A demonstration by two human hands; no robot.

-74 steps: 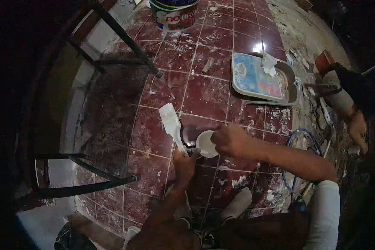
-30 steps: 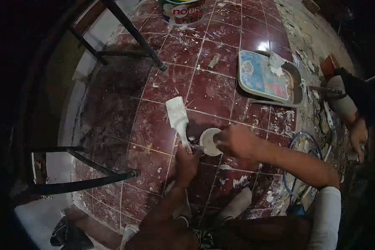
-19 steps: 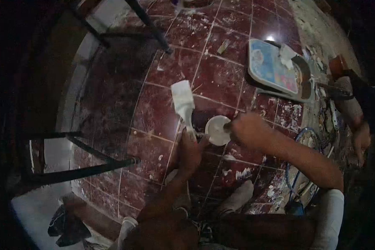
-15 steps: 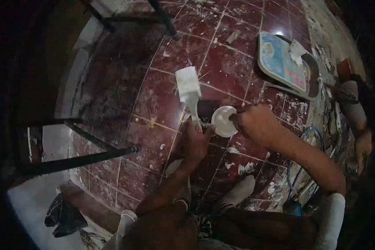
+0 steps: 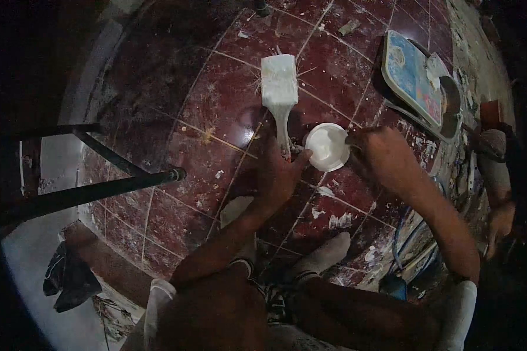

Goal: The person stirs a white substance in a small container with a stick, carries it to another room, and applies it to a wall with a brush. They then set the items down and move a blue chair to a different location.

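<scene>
Over the red tiled floor (image 5: 328,64), a wide brush (image 5: 280,82) and a round cup (image 5: 319,147) are held side by side.
The left hand (image 5: 278,175) curls around the brush's handle, thumb close against the cup; the right hand (image 5: 387,155) appears to pinch the opposite rim, fingertips partly hidden. The step in hand looks like steadying the cup near the brush; any further move calls for keeping it level. The squared bristles look thickly coated white, the cup smooth and white inside, the glossy tiles spattered.

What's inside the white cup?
Inside the white cup, only whitish surfaces show; whether paint or bare cup, I can't tell. The right hand covers part of the rim.
</scene>
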